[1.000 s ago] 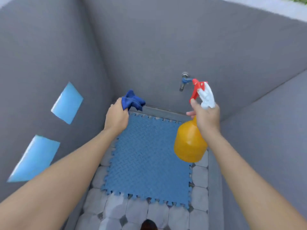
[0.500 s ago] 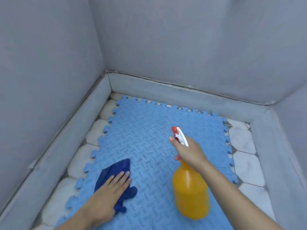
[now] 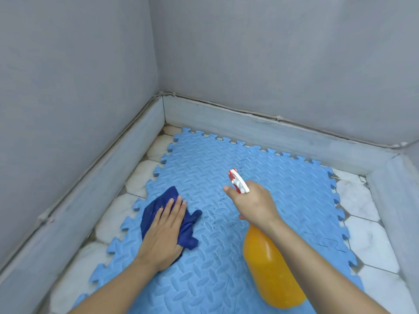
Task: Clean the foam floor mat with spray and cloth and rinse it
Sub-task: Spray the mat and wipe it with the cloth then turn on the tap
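A light blue foam floor mat (image 3: 283, 196) with interlocking edges lies flat on the tiled floor. My left hand (image 3: 164, 232) presses flat, fingers together, on a dark blue cloth (image 3: 156, 209) at the mat's left side. My right hand (image 3: 254, 206) grips the neck of an orange spray bottle (image 3: 269, 270) with a red and white trigger head (image 3: 238, 181), held above the mat's middle and pointing away from me. Small dark droplets speckle the mat between the two hands.
Grey walls (image 3: 272, 64) close the corner on the left, the far side and the right, with a grey raised skirting (image 3: 260, 132) along their base. White octagonal floor tiles (image 3: 367, 234) show around the mat on the left and right.
I have bent down from standing, so the mat is much nearer. The left hand went from holding the cloth up to pressing it on the mat. Droplets now show on the mat.
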`<move>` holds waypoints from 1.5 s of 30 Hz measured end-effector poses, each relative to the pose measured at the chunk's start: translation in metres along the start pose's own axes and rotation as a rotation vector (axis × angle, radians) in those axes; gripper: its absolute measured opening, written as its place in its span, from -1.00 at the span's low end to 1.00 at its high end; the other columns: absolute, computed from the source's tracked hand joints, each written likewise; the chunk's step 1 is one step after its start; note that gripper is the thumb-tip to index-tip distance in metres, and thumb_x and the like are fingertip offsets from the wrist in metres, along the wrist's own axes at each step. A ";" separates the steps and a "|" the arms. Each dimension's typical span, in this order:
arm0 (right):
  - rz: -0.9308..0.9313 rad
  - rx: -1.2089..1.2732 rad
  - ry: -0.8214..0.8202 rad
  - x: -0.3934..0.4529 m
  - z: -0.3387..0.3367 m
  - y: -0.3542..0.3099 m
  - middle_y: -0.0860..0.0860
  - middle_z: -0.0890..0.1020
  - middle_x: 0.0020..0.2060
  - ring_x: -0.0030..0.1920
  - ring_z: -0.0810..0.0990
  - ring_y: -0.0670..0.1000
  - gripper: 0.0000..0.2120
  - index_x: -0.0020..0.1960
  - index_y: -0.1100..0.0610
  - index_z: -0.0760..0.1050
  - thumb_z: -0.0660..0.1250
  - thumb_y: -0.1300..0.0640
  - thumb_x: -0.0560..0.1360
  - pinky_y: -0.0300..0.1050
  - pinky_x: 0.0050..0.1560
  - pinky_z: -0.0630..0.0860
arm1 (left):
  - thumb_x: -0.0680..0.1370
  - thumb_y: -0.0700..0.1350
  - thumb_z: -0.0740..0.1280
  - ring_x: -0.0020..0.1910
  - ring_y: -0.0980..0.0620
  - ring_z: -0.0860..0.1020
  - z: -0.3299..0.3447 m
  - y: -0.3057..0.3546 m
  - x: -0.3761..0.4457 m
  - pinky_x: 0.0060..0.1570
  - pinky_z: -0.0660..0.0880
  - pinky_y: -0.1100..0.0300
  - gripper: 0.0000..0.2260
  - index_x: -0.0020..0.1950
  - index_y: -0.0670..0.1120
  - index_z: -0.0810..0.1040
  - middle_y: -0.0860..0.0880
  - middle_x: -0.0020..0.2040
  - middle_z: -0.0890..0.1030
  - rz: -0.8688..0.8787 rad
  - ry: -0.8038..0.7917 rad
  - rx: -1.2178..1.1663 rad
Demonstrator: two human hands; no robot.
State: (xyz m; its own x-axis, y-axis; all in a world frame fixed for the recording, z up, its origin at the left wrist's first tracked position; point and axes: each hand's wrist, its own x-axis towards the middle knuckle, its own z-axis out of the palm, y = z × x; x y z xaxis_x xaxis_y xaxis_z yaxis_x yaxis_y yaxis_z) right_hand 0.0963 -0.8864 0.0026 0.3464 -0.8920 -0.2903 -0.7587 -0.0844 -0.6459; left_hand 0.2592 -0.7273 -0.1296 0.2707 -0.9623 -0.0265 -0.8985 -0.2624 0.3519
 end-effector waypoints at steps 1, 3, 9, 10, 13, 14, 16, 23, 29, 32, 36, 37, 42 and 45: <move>0.009 -0.018 0.011 0.001 0.000 0.001 0.02 0.54 -0.37 -0.20 0.63 0.17 -0.59 -0.32 0.05 0.37 0.31 -0.27 0.43 0.10 -0.13 0.62 | 0.43 0.20 -0.01 0.52 0.13 -0.26 0.002 -0.001 0.000 0.46 -0.22 0.13 -0.26 0.55 -0.05 -0.13 0.05 0.55 -0.20 -0.007 0.004 -0.003; 0.028 -0.035 0.036 0.001 -0.001 0.001 0.04 0.55 -0.40 -0.22 0.64 0.18 -0.59 -0.36 0.06 0.35 0.32 -0.21 0.46 0.09 -0.09 0.60 | 0.42 0.20 -0.02 0.51 0.13 -0.26 0.002 0.000 -0.004 0.46 -0.24 0.16 -0.24 0.55 -0.08 -0.12 0.04 0.54 -0.19 -0.020 0.034 -0.023; -0.067 -0.073 -0.063 -0.002 0.012 -0.007 -0.01 0.53 -0.34 -0.16 0.59 0.13 -0.67 -0.26 0.05 0.40 0.30 -0.16 0.53 0.07 -0.14 0.57 | 0.41 0.22 -0.02 0.51 0.13 -0.27 0.004 0.002 -0.011 0.45 -0.26 0.19 -0.22 0.55 -0.10 -0.11 0.03 0.55 -0.17 -0.063 0.078 -0.049; -0.084 -0.133 -0.061 -0.003 0.014 -0.009 -0.01 0.52 -0.36 -0.20 0.57 0.13 -0.64 -0.30 0.05 0.36 0.28 -0.16 0.54 0.01 -0.24 0.51 | 0.41 0.23 -0.05 0.52 0.12 -0.27 0.005 0.001 -0.010 0.46 -0.25 0.17 -0.22 0.55 -0.09 -0.14 0.04 0.55 -0.20 -0.060 0.070 -0.053; -0.086 -0.209 -0.028 -0.007 0.016 -0.008 0.01 0.52 -0.37 -0.28 0.52 0.08 -0.62 -0.31 0.04 0.34 0.24 -0.18 0.55 -0.05 -0.37 0.36 | 0.42 0.19 -0.08 0.53 0.08 -0.22 0.006 -0.003 -0.011 0.47 -0.21 0.13 -0.24 0.56 -0.09 -0.12 0.04 0.55 -0.19 -0.040 0.055 -0.062; -0.078 -0.193 -0.027 -0.008 0.016 -0.008 0.01 0.53 -0.36 -0.27 0.55 0.09 -0.64 -0.30 0.03 0.34 0.24 -0.18 0.54 -0.03 -0.33 0.43 | 0.42 0.18 -0.07 0.54 0.07 -0.19 0.007 -0.004 -0.013 0.47 -0.21 0.14 -0.26 0.56 -0.10 -0.10 0.02 0.56 -0.17 -0.037 0.056 -0.062; -0.076 -0.123 -0.052 -0.010 0.016 -0.008 0.00 0.55 -0.33 -0.22 0.60 0.10 -0.70 -0.26 -0.01 0.36 0.25 -0.18 0.52 0.05 -0.20 0.59 | 0.43 0.15 -0.05 0.54 0.06 -0.15 0.007 -0.005 -0.016 0.47 -0.21 0.15 -0.27 0.56 -0.12 -0.05 0.00 0.56 -0.11 -0.039 0.066 -0.051; 0.019 -0.107 0.061 -0.016 -0.002 0.000 0.04 0.53 -0.41 -0.28 0.62 0.19 -0.62 -0.35 0.09 0.35 0.22 -0.09 0.56 0.06 -0.18 0.60 | 0.42 0.07 -0.06 0.53 0.10 -0.16 0.009 -0.010 -0.018 0.46 -0.24 0.18 -0.29 0.56 -0.14 -0.03 -0.02 0.57 -0.07 -0.019 0.090 -0.012; 0.227 0.131 0.197 -0.023 -0.055 0.036 0.15 0.57 -0.34 -0.36 0.55 0.11 -0.76 -0.24 0.17 0.42 0.29 0.07 0.54 0.19 -0.19 0.66 | 0.43 0.02 0.01 0.52 0.15 -0.21 0.009 -0.015 -0.019 0.45 -0.19 0.19 -0.32 0.53 -0.22 0.10 -0.09 0.54 0.11 -0.006 0.070 0.047; 0.332 0.111 0.244 -0.034 -0.068 0.064 0.15 0.64 -0.28 -0.25 0.67 0.17 -0.76 -0.24 0.18 0.48 0.29 0.04 0.51 0.21 -0.13 0.65 | 0.42 0.04 0.00 0.52 0.15 -0.21 0.010 -0.016 -0.018 0.45 -0.22 0.19 -0.30 0.53 -0.22 0.07 -0.08 0.55 0.09 -0.015 0.037 0.059; 0.429 0.173 0.306 -0.053 -0.086 0.095 0.12 0.64 -0.28 -0.31 0.65 0.11 -0.68 -0.12 0.25 0.55 0.40 -0.04 0.46 0.09 -0.19 0.67 | 0.41 0.05 0.03 0.53 0.09 -0.11 0.011 -0.018 -0.017 0.45 -0.24 0.20 -0.29 0.53 -0.23 0.10 -0.11 0.54 0.12 -0.016 0.016 0.086; 0.435 0.195 0.323 -0.056 -0.093 0.100 0.12 0.62 -0.29 -0.35 0.62 0.09 -0.62 -0.08 0.28 0.55 0.44 -0.07 0.43 0.03 -0.25 0.66 | 0.41 0.05 0.03 0.52 0.05 -0.04 0.012 -0.017 -0.017 0.45 -0.24 0.21 -0.29 0.52 -0.24 0.12 -0.12 0.54 0.14 -0.017 0.017 0.089; 0.483 0.264 0.404 -0.067 -0.112 0.114 0.08 0.64 -0.29 -0.36 0.61 0.06 -0.69 -0.11 0.20 0.59 0.41 -0.07 0.42 0.07 -0.17 0.67 | 0.41 0.05 0.02 0.49 -0.04 0.09 0.013 -0.018 -0.017 0.44 -0.25 0.23 -0.29 0.51 -0.24 0.14 -0.14 0.53 0.17 -0.018 0.026 0.072; 0.478 0.255 0.405 -0.073 -0.110 0.116 0.07 0.62 -0.31 -0.34 0.61 0.07 -0.74 -0.17 0.17 0.57 0.38 -0.05 0.44 0.10 -0.14 0.67 | 0.41 0.04 -0.01 0.50 -0.04 0.07 0.016 -0.019 -0.017 0.44 -0.25 0.22 -0.29 0.52 -0.23 0.12 -0.14 0.54 0.14 -0.009 0.056 0.078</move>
State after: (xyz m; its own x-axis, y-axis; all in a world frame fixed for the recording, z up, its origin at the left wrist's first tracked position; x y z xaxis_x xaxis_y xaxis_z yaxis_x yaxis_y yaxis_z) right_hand -0.0772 -0.8800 0.0262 -0.2663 -0.9056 -0.3301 -0.6059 0.4236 -0.6734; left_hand 0.2660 -0.7076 -0.1505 0.2960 -0.9549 0.0237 -0.9195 -0.2782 0.2778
